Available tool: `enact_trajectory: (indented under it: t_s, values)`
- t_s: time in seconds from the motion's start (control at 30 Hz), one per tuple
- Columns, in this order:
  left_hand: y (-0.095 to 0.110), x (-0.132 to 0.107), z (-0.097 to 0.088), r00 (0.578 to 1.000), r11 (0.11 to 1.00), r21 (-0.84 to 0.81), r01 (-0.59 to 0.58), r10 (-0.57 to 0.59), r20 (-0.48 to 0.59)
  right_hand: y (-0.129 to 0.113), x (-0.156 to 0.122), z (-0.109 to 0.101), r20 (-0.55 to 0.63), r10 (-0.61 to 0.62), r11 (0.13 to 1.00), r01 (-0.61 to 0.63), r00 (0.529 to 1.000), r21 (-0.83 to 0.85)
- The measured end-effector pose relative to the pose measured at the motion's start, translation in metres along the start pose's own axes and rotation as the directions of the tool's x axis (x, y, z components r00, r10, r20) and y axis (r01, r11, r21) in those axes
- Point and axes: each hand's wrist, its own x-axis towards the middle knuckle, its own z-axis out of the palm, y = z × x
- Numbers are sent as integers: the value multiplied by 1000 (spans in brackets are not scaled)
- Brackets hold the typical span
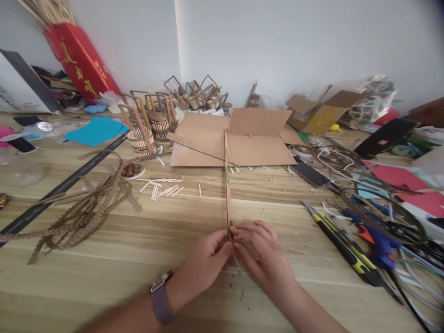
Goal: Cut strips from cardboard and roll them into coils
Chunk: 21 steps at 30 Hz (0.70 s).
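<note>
A long, narrow cardboard strip (228, 194) runs from my fingers away over the wooden table towards a flattened cardboard box (199, 138). My left hand (211, 254) pinches the near end of the strip between thumb and fingers. Close against it, my right hand (262, 254) grips the same end, its fingertips beside some dark print on the strip. The fingertips of both hands almost meet, so the very end of the strip is partly hidden. Small dark crumbs lie on the table just below my hands.
Left are coiled cardboard strips (86, 208), small sticks (168, 188), a dish of brown balls (132, 171) and miniature baskets (140, 141). On the right lie a yellow-black utility knife (343, 245), a blue glue gun (379, 249), a phone (310, 172) and tangled cords.
</note>
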Motion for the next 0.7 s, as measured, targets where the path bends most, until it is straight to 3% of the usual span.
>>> enact_trajectory:
  t_s: [0.3,0.7]
  values:
    - [1,-1,2,999,1000,-5,5,-5,-34,-3,0,-2,4,-46,999,46,999,-9]
    - [-1,-3,3,1000,997,79,8,-8,4,0,-1,-4,-67,104,995,-104,992,6]
